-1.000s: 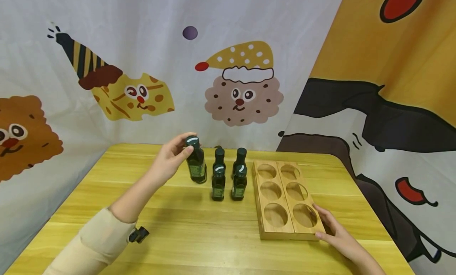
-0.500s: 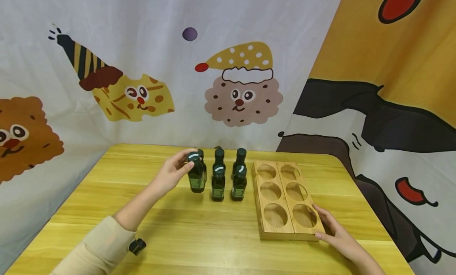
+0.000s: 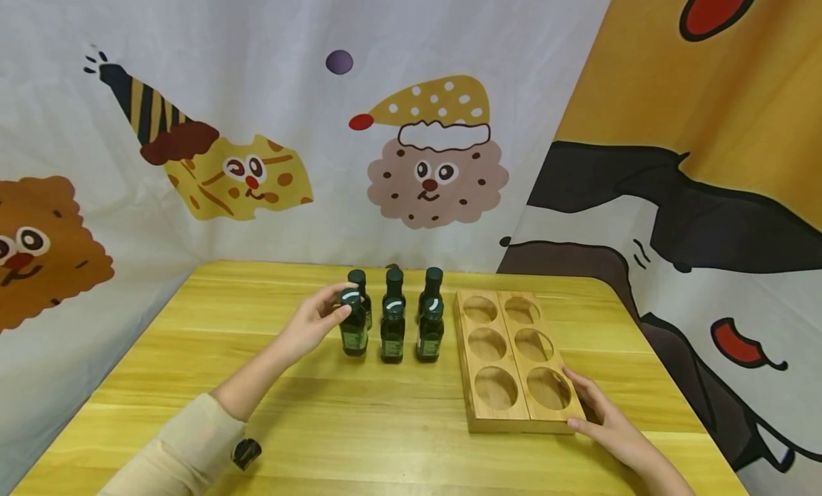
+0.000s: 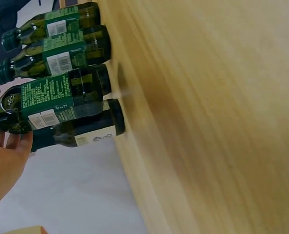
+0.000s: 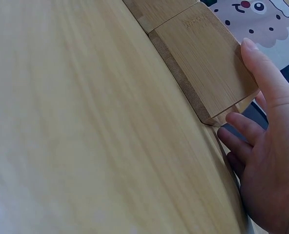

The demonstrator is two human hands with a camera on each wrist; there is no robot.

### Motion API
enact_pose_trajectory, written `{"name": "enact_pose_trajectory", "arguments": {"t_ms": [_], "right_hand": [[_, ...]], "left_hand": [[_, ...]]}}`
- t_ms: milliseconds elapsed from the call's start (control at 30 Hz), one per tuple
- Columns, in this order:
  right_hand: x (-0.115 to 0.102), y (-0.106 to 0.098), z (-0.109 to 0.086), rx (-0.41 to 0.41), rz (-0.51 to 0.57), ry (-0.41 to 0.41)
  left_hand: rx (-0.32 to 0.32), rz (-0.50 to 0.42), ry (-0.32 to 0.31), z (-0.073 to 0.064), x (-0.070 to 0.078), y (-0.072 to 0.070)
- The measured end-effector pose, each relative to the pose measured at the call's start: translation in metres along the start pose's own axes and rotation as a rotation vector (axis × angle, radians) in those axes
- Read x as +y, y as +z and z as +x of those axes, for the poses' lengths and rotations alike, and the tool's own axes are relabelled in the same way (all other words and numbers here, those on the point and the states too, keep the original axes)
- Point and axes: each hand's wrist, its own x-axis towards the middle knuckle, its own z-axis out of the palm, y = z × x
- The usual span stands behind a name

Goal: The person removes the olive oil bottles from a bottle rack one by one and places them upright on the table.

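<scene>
In the head view, my left hand (image 3: pixel 315 320) holds a small dark green glass bottle (image 3: pixel 354 335) by its dark cap, with thumb and fingers at the neck. The bottle stands upright at the left end of a front row. Its green label (image 4: pixel 48 97) faces the left wrist camera. Beside it are two like bottles, a middle one (image 3: pixel 392 335) and a right one (image 3: pixel 429 335). My right hand (image 3: pixel 606 419) holds the near right corner of a wooden bottle holder (image 3: pixel 510 426), thumb at the front and fingers along the right side. Round holes in two columns pierce its top.
Three more bottles make a back row, with a left one (image 3: pixel 358 278), a middle one (image 3: pixel 394 278) and a right one (image 3: pixel 433 278). The light wooden table (image 3: pixel 359 432) ends against a curtain (image 3: pixel 276 239) printed with cartoon figures.
My left hand has moved the bottle down and toward me, from near the back left bottle to the front row's left end. The right hand and holder have stayed put.
</scene>
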Motion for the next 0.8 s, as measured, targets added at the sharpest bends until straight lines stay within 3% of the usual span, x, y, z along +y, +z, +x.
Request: {"name": "enact_pose_trajectory", "arguments": {"t_ms": [533,800], "right_hand": [[-0.002,0.0,-0.001,0.004,0.005,0.013],[-0.003,0.0,-0.001,0.001,0.011,0.025]], "left_hand": [[-0.015,-0.003,-0.039,-0.001,-0.015,0.002],[-0.014,0.045,-0.076,-0.002,-0.021,0.001]]}}
